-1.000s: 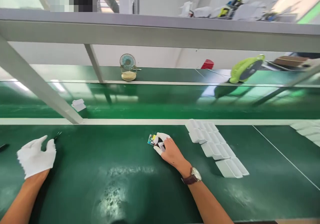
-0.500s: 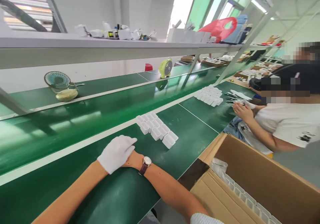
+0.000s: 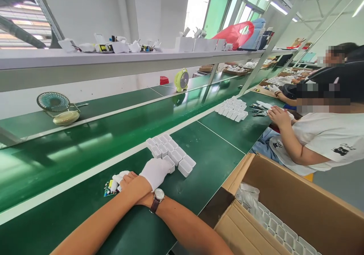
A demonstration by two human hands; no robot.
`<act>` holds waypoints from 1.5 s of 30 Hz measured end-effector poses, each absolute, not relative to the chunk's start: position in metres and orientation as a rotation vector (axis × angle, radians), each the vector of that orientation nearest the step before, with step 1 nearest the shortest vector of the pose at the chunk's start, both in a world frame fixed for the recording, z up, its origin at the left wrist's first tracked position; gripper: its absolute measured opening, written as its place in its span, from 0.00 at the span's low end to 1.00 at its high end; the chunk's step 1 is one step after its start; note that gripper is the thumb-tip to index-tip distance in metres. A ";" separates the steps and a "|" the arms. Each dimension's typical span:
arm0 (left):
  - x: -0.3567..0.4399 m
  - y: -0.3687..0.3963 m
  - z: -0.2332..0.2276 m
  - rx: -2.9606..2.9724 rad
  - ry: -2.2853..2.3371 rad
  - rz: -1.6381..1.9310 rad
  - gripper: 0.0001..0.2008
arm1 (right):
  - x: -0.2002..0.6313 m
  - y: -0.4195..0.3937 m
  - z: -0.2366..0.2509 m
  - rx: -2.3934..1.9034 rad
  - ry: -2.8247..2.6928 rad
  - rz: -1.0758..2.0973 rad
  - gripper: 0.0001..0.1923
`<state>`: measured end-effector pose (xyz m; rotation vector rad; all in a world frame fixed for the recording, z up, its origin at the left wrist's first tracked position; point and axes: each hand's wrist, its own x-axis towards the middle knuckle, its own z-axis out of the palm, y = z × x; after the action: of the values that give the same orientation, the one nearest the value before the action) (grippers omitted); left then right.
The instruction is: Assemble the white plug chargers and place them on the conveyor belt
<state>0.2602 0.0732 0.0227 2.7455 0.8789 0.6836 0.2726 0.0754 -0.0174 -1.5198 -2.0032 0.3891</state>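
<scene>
Surface: a long dark green bench [image 3: 85,209], glossy. A white strip divides it from the green conveyor belt [image 3: 85,145] behind. A grey shelf [image 3: 85,63] runs overhead with small white parts along it. The room is a bright factory hall with tall windows at the back right.

Far left, beyond the belt: a small teal desk fan [image 3: 54,107].

Circuit board [image 3: 108,189]: lies flat on the bench in front of you, near the white strip. Only its left end shows, so the heading is uncertain. Its long axis seems to run roughly along the belt, with the free end to your left.

Your arms are crossed. Your right hand [image 3: 129,181], bare with white fingertip covers and a watch [image 3: 157,196] at the wrist, reaches left onto the board. The fingers are curled close together on its right end. I cannot tell whether they pinch it or only press on it.

Your left hand [image 3: 155,171], in a white glove, lies to the right of it. The fingers are straight and together, gripping nothing, with the tips touching the nearest of the white cases [image 3: 170,152]. These stand in rows, open side up.

Lower right: an open cardboard box [image 3: 284,194] with more white cases inside.

Far right: a co-worker's hand [image 3: 277,116] over the bench, near a second group of cases [image 3: 233,109].
</scene>
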 end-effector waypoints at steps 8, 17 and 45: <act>0.112 0.132 0.083 2.670 1.234 0.914 0.11 | 0.278 0.089 -0.016 -1.302 -2.260 0.424 0.38; -0.027 0.089 0.027 2.272 1.734 0.793 0.14 | 0.268 0.090 -0.018 -1.331 -2.217 0.477 0.37; -0.023 0.062 -0.030 2.119 1.340 1.093 0.34 | 0.211 0.068 0.023 -1.008 -2.019 0.759 0.26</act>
<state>-0.0229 0.0623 -0.0301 2.1192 1.3397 1.0931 0.2110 0.0676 0.0231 -1.0076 -2.0186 0.7591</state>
